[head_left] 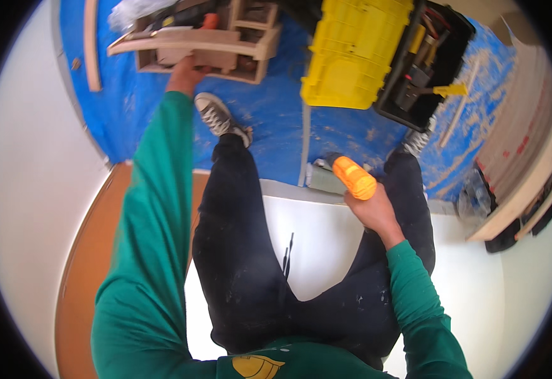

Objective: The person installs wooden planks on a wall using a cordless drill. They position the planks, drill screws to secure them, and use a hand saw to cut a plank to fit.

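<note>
My left hand (187, 74) reaches far forward and grips the edge of a small wooden shelf unit (225, 47) lying on the blue tarp (269, 120). My right hand (372, 210) holds an orange power tool (353, 177) above my right knee; its front end is dark and partly hidden. I sit on a white board (317, 234) with my legs in dark trousers spread. A drill bit (286, 256) lies on the board between my thighs.
An open yellow and black toolbox (377, 54) with tools stands ahead to the right. Wooden strips (91, 44) lie on the tarp, with sawdust at right. Stacked wooden panels (528, 164) are at right, a white wall at left, a brown board (86, 265) beside me.
</note>
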Motion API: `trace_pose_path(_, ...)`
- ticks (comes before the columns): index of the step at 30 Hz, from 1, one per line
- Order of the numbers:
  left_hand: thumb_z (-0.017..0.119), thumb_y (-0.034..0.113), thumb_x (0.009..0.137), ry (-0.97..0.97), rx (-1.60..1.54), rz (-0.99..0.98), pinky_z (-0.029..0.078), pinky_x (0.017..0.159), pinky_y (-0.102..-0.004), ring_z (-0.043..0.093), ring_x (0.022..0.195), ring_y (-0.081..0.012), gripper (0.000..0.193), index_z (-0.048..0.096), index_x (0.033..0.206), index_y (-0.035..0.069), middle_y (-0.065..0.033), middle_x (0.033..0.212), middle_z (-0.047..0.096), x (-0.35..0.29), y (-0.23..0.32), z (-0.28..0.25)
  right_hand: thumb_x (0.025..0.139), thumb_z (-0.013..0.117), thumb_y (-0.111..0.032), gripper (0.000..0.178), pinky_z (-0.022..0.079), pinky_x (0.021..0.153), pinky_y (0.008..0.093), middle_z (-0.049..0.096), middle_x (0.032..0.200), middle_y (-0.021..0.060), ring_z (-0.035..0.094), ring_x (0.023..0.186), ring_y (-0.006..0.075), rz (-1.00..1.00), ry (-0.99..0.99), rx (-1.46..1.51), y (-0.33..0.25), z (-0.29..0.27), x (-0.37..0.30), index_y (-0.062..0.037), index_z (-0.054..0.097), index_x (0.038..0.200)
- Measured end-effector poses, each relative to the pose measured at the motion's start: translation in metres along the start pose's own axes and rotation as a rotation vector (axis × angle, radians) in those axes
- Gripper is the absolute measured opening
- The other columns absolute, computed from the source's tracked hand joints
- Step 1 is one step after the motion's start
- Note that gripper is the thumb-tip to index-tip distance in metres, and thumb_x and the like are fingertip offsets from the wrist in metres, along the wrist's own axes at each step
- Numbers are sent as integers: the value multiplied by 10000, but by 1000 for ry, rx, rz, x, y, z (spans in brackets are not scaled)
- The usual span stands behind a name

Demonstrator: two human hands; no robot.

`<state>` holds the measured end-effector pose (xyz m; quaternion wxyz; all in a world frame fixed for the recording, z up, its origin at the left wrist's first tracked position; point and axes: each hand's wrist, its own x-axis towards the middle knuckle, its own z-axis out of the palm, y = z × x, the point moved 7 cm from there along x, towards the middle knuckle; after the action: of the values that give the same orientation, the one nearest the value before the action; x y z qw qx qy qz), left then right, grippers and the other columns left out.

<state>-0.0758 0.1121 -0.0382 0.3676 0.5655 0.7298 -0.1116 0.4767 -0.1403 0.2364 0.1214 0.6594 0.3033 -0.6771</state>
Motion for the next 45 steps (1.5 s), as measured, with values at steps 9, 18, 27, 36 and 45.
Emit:
trace_pose_path(9,681,130,1025,315,-367,-21,587,886,-421,661,1030,-267,350,657,1361,34,-143,1266,696,-29,-48,0,922,719,-285,389,585,930,540,777,1110,284,722,1082,499,7,-42,-40,4,-8,-4,-23,754,1207)
trace_pose_path(18,606,180,1135,275,-1396,-617,626,863,-359,683,958,-193,264,656,1374,79,-43,1113,674,-195,9,77,919,711,-295,406,587,928,537,780,1117,284,730,1082,488,-34,-21,3,6,-37,-17,-15,761,1208)
trace_pose_path(27,631,257,1143,-267,-1155,-144,605,842,-338,673,873,-153,333,704,1337,-5,-30,1001,666,-230,273,81,913,694,-297,404,593,929,534,788,1104,269,740,1086,475,67,26,45,18,-62,-20,-12,760,1191)
trace_pose_path(36,591,281,1133,-326,-630,174,564,762,-314,666,781,-145,352,716,1236,-31,-72,902,678,-234,492,131,929,697,-292,399,584,977,556,785,1155,271,730,1117,486,46,-62,-36,17,-54,-21,-34,761,1227)
trace_pose_path(45,585,298,1157,241,-1211,-421,600,744,-334,678,791,-160,287,670,1228,33,-37,908,645,-270,329,106,892,712,-251,409,599,938,529,786,1122,281,741,1090,481,72,-79,-97,14,-44,-22,-8,765,1218)
